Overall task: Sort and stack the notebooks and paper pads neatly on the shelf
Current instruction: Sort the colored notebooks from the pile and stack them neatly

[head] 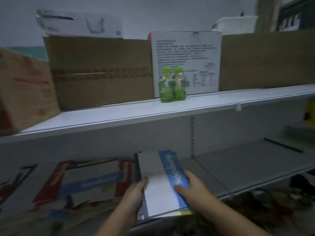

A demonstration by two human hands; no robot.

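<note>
Squaring a small stack of white-and-blue paper pads (163,181) on the lower grey metal shelf (238,167), both hands closed on it: left hand (134,193) clamping the dark spine edge, right hand (192,186) pressing the blue cover, thumb on top. Judged mid-step, stack half over the shelf lip. Next: pushing it back and aligning beside the large red-and-blue bordered pad (85,181) lying just left. Free space to the right; green-capped drink bottles (172,84) and brown cardboard boxes (102,70) above, no obstruction.
</note>
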